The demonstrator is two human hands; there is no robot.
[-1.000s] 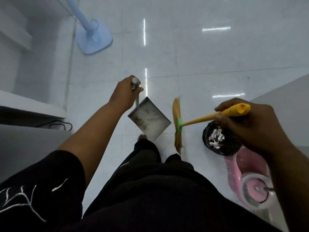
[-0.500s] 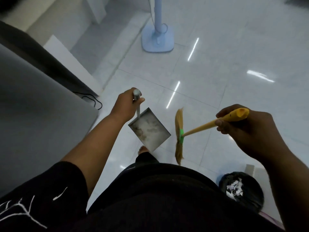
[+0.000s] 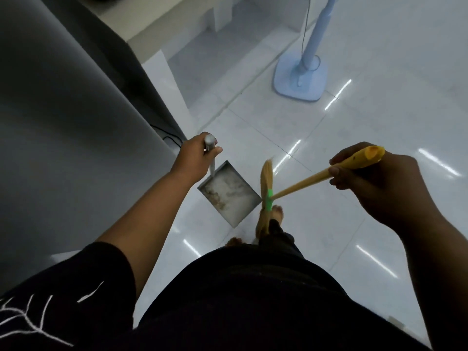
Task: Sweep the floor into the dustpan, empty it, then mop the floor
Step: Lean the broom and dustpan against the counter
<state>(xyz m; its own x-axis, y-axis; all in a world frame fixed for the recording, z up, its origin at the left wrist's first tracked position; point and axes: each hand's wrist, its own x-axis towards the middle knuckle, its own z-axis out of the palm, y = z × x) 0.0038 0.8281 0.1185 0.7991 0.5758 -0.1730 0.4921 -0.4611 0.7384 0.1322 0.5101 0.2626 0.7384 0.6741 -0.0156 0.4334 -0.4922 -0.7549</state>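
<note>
Room: grey flat-fronted unit (image 3: pixel 63 122) fills the left, black cable (image 3: pixel 168 138) on the tile at its foot, white ledge (image 3: pixel 157 24) behind it. Floor (image 3: pixel 342 138) is glossy white tile with striplight reflections. Pale blue stand base (image 3: pixel 300 83) with its pole (image 3: pixel 316 29) sits upper right, well apart from me.

Dustpan (image 3: pixel 231 196): rectangular metal pan, hanging from its handle ahead of my bare feet (image 3: pixel 277 212). Long axis runs upper-left to lower-right in view, grey handle (image 3: pixel 212 164) rising from the upper-left end, inside facing up at me. Brownish dust smeared inside, mostly along the left wall.

Broom (image 3: pixel 267 183): just right of the pan, head edge-on, bristles running top to bottom in view. Green binding (image 3: pixel 269 198) is right by the pan's right corner, contact unclear. Yellow handle (image 3: pixel 304 182) slopes up and right from the binding.

Left hand (image 3: pixel 195 159): arm stretched forward, fingers wrapped round the top of the grey handle, thumb across it. Right hand (image 3: pixel 377 186): closer to the camera, fingers curled round the yellow handle near its top end.
</note>
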